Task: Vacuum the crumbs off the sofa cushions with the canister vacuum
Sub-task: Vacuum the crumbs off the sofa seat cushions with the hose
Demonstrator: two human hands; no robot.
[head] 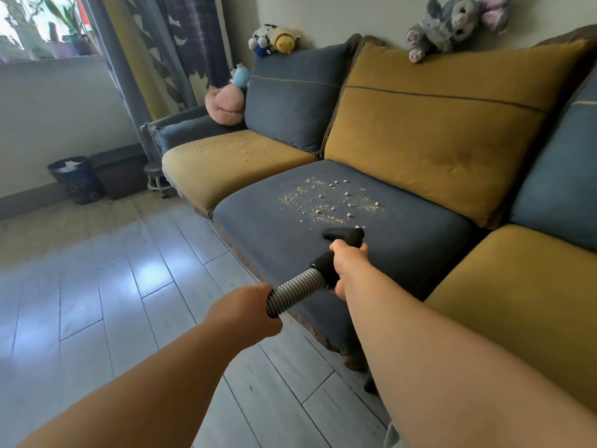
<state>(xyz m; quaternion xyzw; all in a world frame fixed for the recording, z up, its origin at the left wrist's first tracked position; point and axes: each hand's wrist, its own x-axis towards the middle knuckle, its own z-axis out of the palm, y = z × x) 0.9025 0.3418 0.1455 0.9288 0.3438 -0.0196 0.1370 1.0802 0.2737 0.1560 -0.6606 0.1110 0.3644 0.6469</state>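
Far-L yellow seat cushion: stray crumbs toward its back, well apart from the tool.

L hand: fingers curled round the ribbed hose, gripping it out over the floor, just short of the cushion front. The hose runs up and to the R into a black handle.

Blue mid seat cushion: carries the main crumb patch, which lies directly beyond the nozzle, toward the yellow back cushion. The patch spreads wider than the head on both sides, and a few pale bits sit at its far R corner.

Nozzle: wide black head, on or just above the blue fabric (contact can't be told). Its long axis runs L–R across the seat. The hose/handle axis points away from the body, approx. at the patch.

R hand: wrapped round the handle, gripping it just behind the nozzle, so it is the nearer hand to the work.

Judged next move: a straight push away from the body, w/ R hand steering and L hand feeding hose. Several side-by-side passes are prob. needed.

R yellow seat cushion: no crumbs seen.

Canister: not in view.
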